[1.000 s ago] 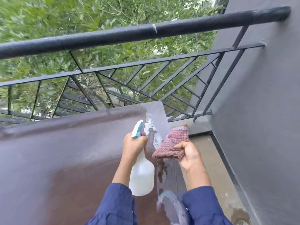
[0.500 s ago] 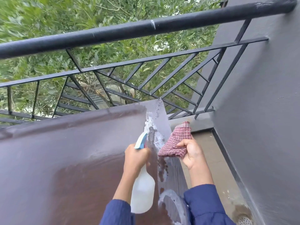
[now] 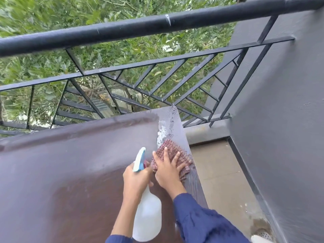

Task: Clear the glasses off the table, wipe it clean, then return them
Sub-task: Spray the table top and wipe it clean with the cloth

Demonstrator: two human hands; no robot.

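Right hand (image 3: 167, 171) lies flat, fingers spread, palm down on the red checked cloth (image 3: 177, 155), pressing it onto the bench (image 3: 78, 163) at the right edge, just short of the far right corner. Left hand (image 3: 135, 179) is wrapped around the neck of the spray bottle (image 3: 148, 214), nozzle pointing far, bottle body hanging near and held clear of the bench top. White foamy spray residue (image 3: 162, 132) sits just beyond the cloth, with droplets running on to the far corner. The strip near the cloth along the right edge looks streaked and wet, so my read is that this edge is mid-wipe. No glasses are in view and the visible bench top carries none, so clearing looks done and the return step is still to come. To do this step well: keep the palm flat and the pressure even so the whole cloth face works, not just the fingertips. Push far through the foam to the corner, then pull back in overlapping passes. Watch the right edge; part of the cloth hangs over it and could slip off. Keep the bottle off the wet patch. The large brown area to the left looks dull and hazy, likely still needs a pass. Refold the cloth to a dry face if it starts smearing.
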